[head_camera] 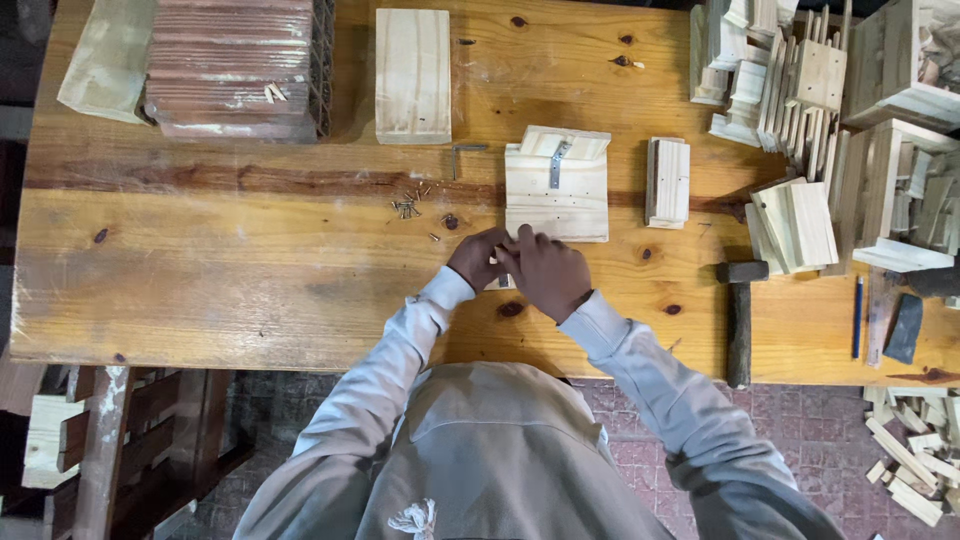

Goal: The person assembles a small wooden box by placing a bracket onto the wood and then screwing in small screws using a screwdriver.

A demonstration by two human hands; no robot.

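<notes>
Both hands meet at the near edge of the square wooden panel [556,195] in the middle of the workbench [250,280]. The left hand [478,258] curls its fingers in around something small and pale, too hidden to name; the right hand [548,275] lies over it, fingers bent together, whether pinching cannot be told. A metal bracket [558,165] sits on the panel's far part. Loose screws [408,207] lie just left, a hammer [740,315] well to the right, a small wood stack [668,182] beside the panel.

Even, soft light, sharp throughout; the corners perhaps bend slightly.
</notes>
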